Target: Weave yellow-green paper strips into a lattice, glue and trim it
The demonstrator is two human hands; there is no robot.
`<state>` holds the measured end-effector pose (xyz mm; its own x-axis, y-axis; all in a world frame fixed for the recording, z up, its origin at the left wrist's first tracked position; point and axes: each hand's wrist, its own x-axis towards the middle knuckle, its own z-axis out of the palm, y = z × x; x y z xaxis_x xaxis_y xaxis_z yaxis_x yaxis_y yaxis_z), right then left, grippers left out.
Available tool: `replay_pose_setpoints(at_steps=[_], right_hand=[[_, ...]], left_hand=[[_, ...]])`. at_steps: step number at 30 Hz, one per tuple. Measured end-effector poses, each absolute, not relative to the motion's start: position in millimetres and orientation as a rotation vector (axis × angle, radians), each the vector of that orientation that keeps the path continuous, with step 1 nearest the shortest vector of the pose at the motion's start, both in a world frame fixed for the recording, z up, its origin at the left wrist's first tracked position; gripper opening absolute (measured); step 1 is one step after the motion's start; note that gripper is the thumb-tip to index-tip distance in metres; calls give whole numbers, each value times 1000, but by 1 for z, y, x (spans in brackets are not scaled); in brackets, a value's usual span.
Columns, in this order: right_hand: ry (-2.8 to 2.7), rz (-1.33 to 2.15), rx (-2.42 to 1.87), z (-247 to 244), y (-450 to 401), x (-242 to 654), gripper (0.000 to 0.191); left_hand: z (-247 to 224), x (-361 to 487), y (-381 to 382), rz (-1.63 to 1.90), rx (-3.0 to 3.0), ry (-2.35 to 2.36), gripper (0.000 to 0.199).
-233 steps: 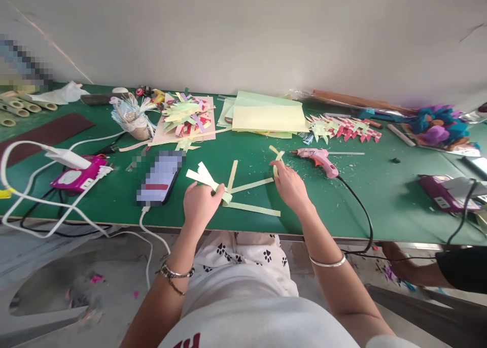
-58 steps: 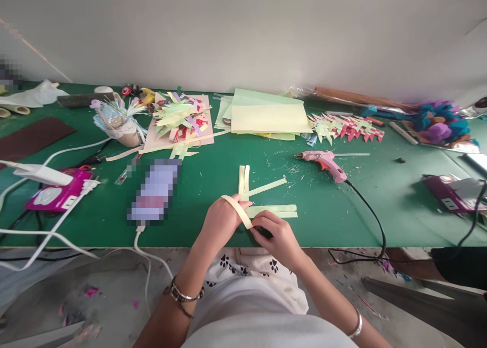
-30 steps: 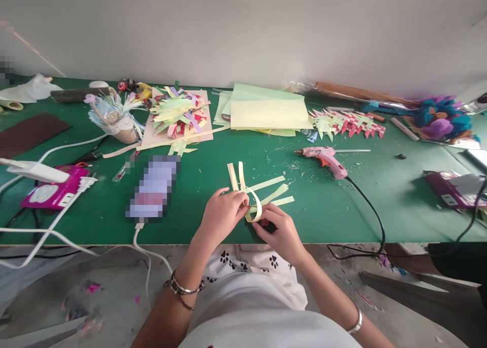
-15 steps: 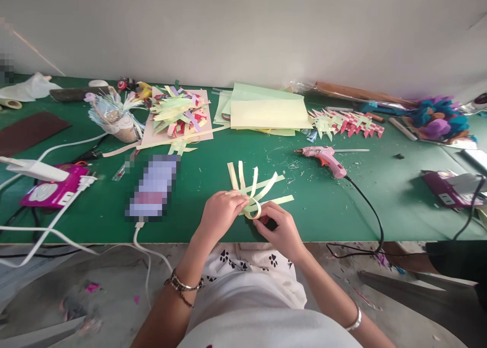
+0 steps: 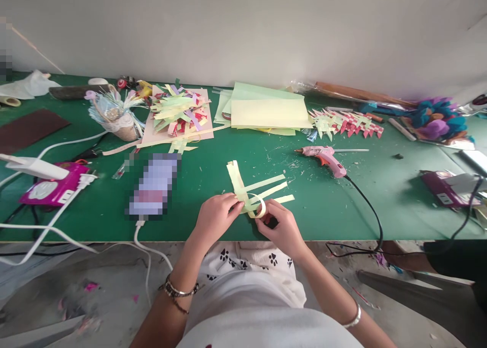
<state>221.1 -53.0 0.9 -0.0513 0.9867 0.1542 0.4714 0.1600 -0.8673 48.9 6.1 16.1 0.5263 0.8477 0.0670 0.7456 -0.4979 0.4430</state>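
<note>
Pale yellow and light green paper strips [image 5: 238, 179] cross one another near the table's front edge, some ends pointing away from me and several to the right. My left hand [image 5: 217, 213] is closed on the left side of the crossing, its thumb and fingertips pinching the strips. On the other side, my right hand [image 5: 280, 220] pinches a curled yellow paper strip [image 5: 262, 206], which bends up into a loop over the crossing. The fingertips hide part of where the strips overlap.
A pink glue gun [image 5: 327, 159] with a black cord lies to the right. On the left are a charging phone [image 5: 154, 185] and a purple power strip [image 5: 57, 183]. Behind lie cut paper scraps [image 5: 178, 109], paper sheets [image 5: 270, 113] and red-white woven paper [image 5: 359, 123].
Two strips that stood up curled at the centre have shifted: one now lies to the right, another beside the far-pointing strips at left. My left hand has moved slightly left.
</note>
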Motion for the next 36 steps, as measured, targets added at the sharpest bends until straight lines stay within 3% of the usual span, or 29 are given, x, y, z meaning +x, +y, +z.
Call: replay_pose_setpoints(at_steps=[17,36], right_hand=[[-1566,963,-1437,1,-53,220,9],[-1445,1075,-1410,3,-39,223,17]], left_hand=[[22,41,2,425,2340,1207,11],[22,37,-1,446,2226,1230,20]])
